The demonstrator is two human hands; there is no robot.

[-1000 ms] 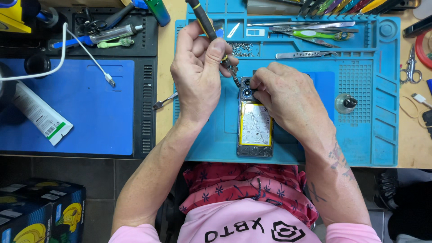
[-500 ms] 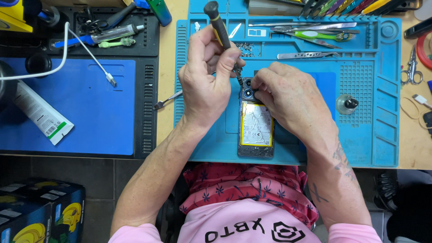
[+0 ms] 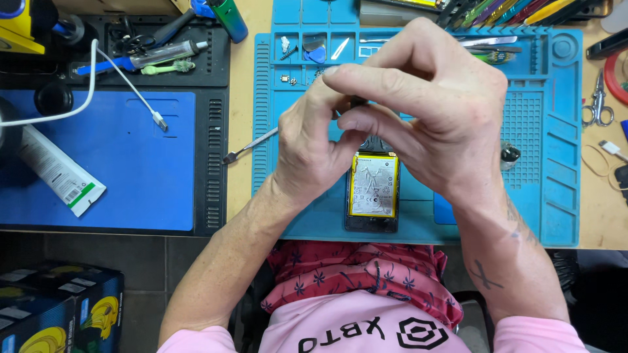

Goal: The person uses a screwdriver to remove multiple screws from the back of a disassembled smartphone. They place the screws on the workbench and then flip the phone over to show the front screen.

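Phone (image 3: 373,186) lies lengthwise toward the person; both hands (image 3: 314,147) (image 3: 425,111) pinch something hidden.

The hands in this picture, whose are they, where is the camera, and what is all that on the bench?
The camera sits on a person's head and looks down, so both hands are their own. The left hand and right hand meet, raised over an opened phone with its yellow battery showing. Something small and dark sits between the fingertips, too hidden to name. The phone lies on a light blue work mat with small trays along the top. A metal tool pokes out to the left. Further left are a darker blue mat, a white cable and a white tube. Scissors lie at the right.
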